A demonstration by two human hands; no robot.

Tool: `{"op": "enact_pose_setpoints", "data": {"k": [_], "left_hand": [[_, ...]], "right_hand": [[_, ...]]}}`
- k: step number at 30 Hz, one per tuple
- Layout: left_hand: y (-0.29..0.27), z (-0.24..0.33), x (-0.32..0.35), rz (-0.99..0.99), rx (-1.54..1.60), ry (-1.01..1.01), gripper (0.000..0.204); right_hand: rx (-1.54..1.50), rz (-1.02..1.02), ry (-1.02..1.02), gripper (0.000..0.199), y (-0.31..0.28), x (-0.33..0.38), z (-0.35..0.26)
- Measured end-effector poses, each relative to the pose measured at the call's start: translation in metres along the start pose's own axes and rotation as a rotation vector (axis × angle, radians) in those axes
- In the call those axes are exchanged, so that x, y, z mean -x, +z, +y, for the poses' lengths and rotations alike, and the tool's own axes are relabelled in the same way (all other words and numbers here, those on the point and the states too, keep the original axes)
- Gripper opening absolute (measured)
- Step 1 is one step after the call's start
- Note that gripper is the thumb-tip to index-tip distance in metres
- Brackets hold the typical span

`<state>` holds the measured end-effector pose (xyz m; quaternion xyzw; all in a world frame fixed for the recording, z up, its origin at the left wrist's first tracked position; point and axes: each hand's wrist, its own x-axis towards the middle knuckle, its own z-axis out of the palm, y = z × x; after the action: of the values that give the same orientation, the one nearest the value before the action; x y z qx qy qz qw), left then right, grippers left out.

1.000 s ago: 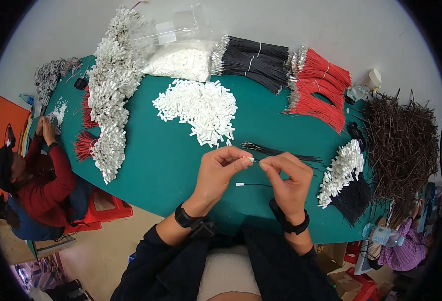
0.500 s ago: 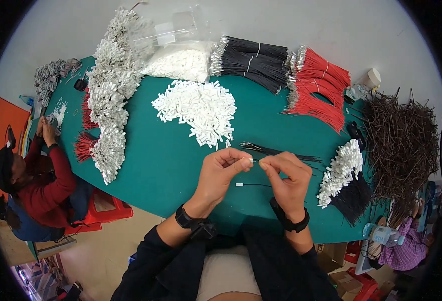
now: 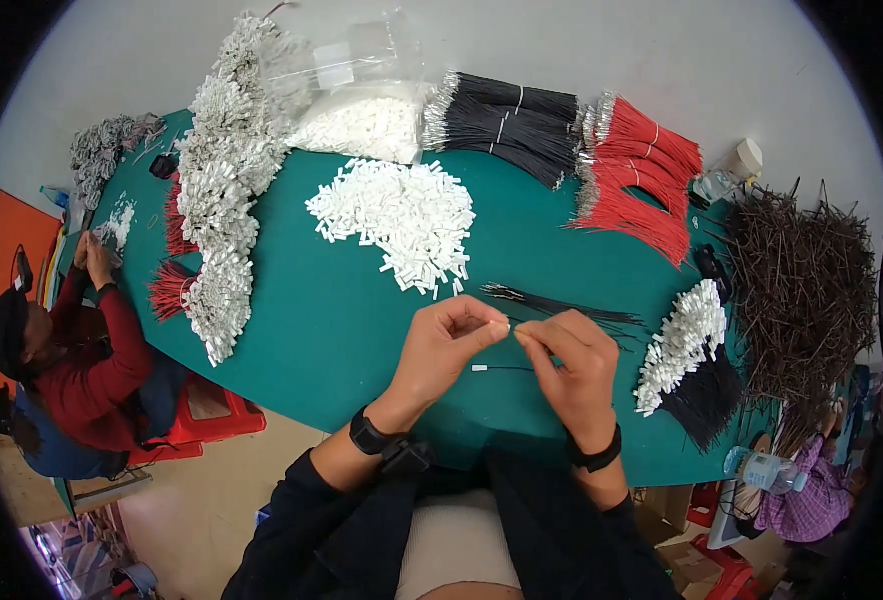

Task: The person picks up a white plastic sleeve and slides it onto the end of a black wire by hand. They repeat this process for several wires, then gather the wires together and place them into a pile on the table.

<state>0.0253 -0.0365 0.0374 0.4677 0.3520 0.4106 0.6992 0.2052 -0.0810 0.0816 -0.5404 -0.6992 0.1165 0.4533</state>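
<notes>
Green bench (image 3: 341,330) on grey floor. Far edge: black wire bundles (image 3: 506,125), red wire bundles (image 3: 636,175). Centre: heap of white connectors (image 3: 401,215). Second person seated at left end. Near edge: left hand (image 3: 446,345) and right hand (image 3: 571,365) raised just above bench, fingertips nearly meeting. Left hand pinched on small white connector (image 3: 501,327). Right hand pinched on thin black wire (image 3: 521,335). Loose black wires (image 3: 561,305) just beyond hands.
</notes>
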Motion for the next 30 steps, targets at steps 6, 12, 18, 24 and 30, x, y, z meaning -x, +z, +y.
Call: {"op": "enact_pose_setpoints", "data": {"k": [6, 12, 18, 24, 30], "left_hand": [[-0.019, -0.003, 0.006, -0.120, -0.651, 0.049, 0.018], [-0.032, 0.006, -0.032, 0.102, -1.204, 0.502, 0.021], [-0.036, -0.011, -0.065, 0.117, -1.472, 0.500, 0.022], [-0.039, -0.011, -0.067, 0.083, -1.477, 0.527, 0.020], [-0.028, 0.002, -0.051, 0.117, -0.692, 0.278, 0.014]], "right_hand": [[0.196, -0.483, 0.179, 0.009, -0.017, 0.026, 0.016], [0.353, -0.383, 0.115, 0.010, -0.001, 0.012, 0.039], [0.409, -0.396, 0.048, 0.007, 0.028, 0.004, 0.059], [0.433, -0.447, 0.064, 0.003, 0.032, 0.007, 0.066], [0.393, -0.423, 0.014, 0.005, 0.030, 0.008, 0.067]]}}
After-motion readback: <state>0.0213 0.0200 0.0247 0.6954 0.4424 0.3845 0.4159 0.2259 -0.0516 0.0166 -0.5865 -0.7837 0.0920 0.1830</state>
